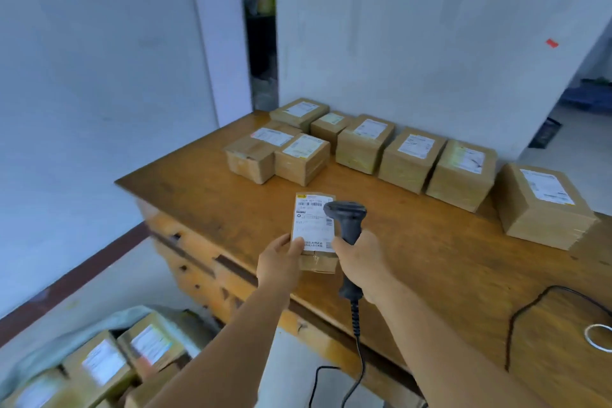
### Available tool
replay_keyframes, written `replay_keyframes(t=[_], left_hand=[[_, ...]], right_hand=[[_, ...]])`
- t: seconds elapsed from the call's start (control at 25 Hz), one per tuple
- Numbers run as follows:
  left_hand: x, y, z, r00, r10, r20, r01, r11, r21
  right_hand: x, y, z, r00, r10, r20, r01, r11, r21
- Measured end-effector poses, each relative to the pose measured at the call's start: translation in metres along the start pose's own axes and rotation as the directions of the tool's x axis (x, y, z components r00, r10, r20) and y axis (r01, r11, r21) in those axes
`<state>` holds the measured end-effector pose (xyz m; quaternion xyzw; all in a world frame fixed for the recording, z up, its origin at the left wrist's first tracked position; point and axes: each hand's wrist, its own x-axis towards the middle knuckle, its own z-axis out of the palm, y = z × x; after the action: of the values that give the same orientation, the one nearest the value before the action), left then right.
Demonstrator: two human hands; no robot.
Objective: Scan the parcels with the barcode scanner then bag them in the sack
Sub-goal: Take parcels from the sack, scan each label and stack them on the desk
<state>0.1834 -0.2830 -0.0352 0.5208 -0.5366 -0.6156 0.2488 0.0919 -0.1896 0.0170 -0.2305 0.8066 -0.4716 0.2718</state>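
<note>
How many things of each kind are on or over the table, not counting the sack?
Parcels on the table: 9
Parcel in left hand: 1
Barcode scanner in right hand: 1
Total: 11

Left hand [280, 262] pinches the parcel [314, 228], thumb on top; right hand [359, 263] grips the scanner [347, 220]; both forearms extended.
</note>
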Motion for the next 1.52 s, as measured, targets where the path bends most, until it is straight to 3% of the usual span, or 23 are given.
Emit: replay_keyframes(t=[0.2, 0.56, 0.96, 1.2, 1.32, 1.44, 1.52], left_hand=[[-0.023, -0.04, -0.113, 0.961, -0.108, -0.254, 0.069, 0.985, -0.157], [-0.02, -0.165, -0.306, 0.833, -0.326, -0.447, 0.216, 0.935, -0.281], [0.032, -0.366, -0.468, 0.55, -0.654, -0.519, 0.526, 0.754, -0.392], [0.11, -0.465, -0.53, 0.492, -0.7, -0.517, 0.617, 0.7, -0.36], [0.148, -0.497, -0.548, 0.415, -0.776, -0.475, 0.65, 0.619, -0.442], [0.184, -0.51, -0.549, 0.43, -0.791, -0.435, 0.599, 0.611, -0.518], [0.203, -0.512, -0.544, 0.515, -0.744, -0.427, 0.561, 0.668, -0.488]], right_hand=[[-0.046, -0.015, 0.096, 0.973, -0.087, 0.216, 0.101, 0.993, -0.056], [-0.115, -0.016, 0.303, 0.838, -0.07, 0.541, 0.222, 0.949, -0.223], [-0.137, 0.05, 0.51, 0.782, 0.103, 0.615, 0.139, 0.933, -0.333], [-0.124, 0.104, 0.601, 0.76, 0.136, 0.636, 0.142, 0.919, -0.367], [-0.109, 0.128, 0.63, 0.764, 0.122, 0.634, 0.172, 0.908, -0.382], [-0.096, 0.143, 0.649, 0.768, 0.132, 0.627, 0.163, 0.906, -0.39], [-0.088, 0.15, 0.655, 0.774, 0.145, 0.616, 0.154, 0.901, -0.406]])
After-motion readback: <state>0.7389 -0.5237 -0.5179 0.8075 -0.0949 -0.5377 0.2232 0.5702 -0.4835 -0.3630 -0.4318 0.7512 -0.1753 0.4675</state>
